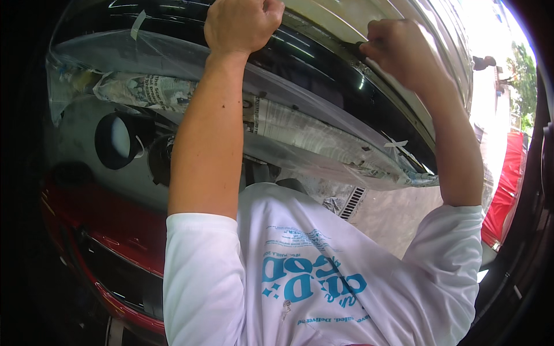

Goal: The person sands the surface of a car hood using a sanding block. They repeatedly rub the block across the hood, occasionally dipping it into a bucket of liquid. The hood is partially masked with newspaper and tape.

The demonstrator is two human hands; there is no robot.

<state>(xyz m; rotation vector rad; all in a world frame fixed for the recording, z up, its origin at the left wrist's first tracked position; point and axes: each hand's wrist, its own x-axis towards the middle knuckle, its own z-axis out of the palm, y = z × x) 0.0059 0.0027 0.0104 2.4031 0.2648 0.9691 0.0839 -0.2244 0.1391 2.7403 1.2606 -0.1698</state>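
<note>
My left hand [243, 26] is closed in a fist over the far edge of a glossy black curved car panel [300, 55]; what it holds, if anything, is hidden. Farther right, my right hand [398, 52] is closed, slightly blurred, on a small dark tool-like thing [354, 49], whose tip points left along the seam. Beyond this seam lies a pale beige-silver body panel [334, 23]. Clear plastic sheeting [167, 49] and newspaper [300, 122] drape along the near side of the black panel, with tape strips [138, 25] stuck on it.
Behind me at the lower left is a dark red car [115, 230]. A dark round container [119, 140] stands below the sheeting on the left. The concrete floor has a drain grate [352, 203]. Red fabric [505, 190] hangs at the right, near a bright opening.
</note>
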